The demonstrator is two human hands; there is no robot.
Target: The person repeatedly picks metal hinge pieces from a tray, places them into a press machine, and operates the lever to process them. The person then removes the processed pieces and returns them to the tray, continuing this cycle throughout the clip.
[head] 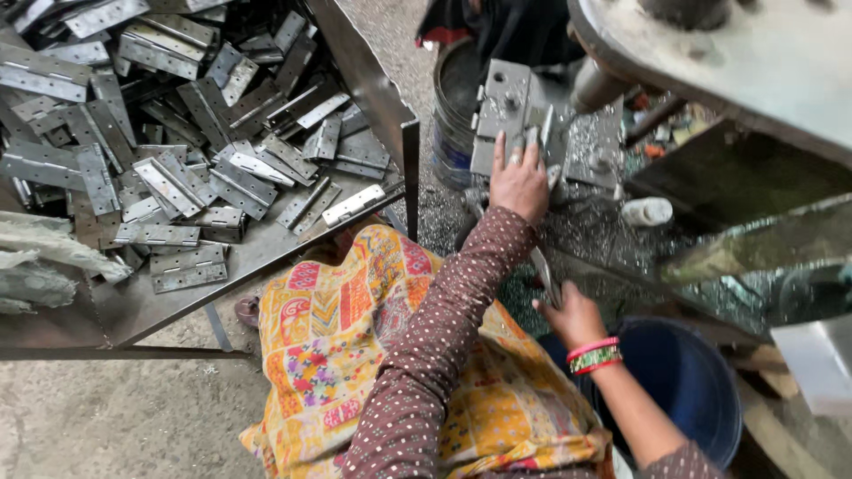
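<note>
My left hand [519,182] reaches forward and presses a grey metal hinge [501,115] against the block on the machine bed [593,151]; a ring shows on one finger. My right hand [572,317], with pink and green bangles at the wrist, grips a long metal lever [543,270] that runs up toward the machine. Both arms wear brown dotted sleeves. A bright patterned cloth [355,337] covers my lap.
A metal tray table [133,306] at the left holds a heap of several grey hinges [177,133]. A dark bucket [457,106] stands beyond it. A blue bucket [688,381] sits at the lower right. Metal shavings [586,226] litter the machine base. The machine's heavy frame [737,62] overhangs upper right.
</note>
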